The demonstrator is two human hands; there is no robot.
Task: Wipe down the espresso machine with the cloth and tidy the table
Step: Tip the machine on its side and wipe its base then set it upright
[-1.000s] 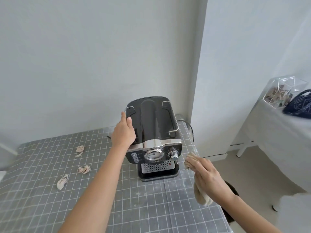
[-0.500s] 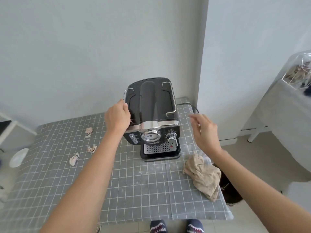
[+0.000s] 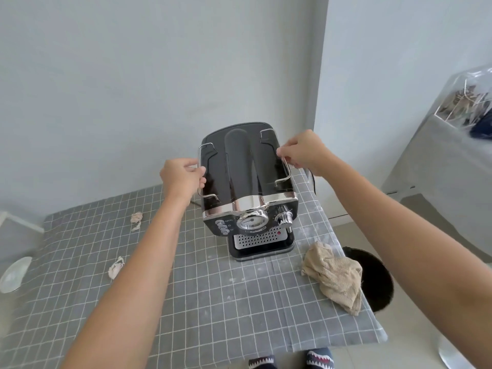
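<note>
A black and chrome espresso machine (image 3: 241, 169) stands at the back right of the table, which wears a grey checked cloth (image 3: 213, 302). My left hand (image 3: 181, 177) grips the wire rail on the machine's left top edge. My right hand (image 3: 303, 151) pinches the wire rail on its right top edge. The beige wiping cloth (image 3: 335, 275) lies crumpled and loose at the table's right edge, beside the machine's front. Crumpled paper scraps lie on the left part of the table, one near the back (image 3: 136, 218) and one nearer the front (image 3: 115, 267).
A black round bin (image 3: 375, 278) sits on the floor just past the table's right edge. A black power cord (image 3: 311, 179) hangs behind the machine. A white dish (image 3: 13, 272) lies off the table's left side. A covered grey table (image 3: 447, 182) stands at right.
My right hand dropped the cloth onto the table's right edge, then rose to the machine's right rail. My left hand stayed on the left side. My view tilted downward.
</note>
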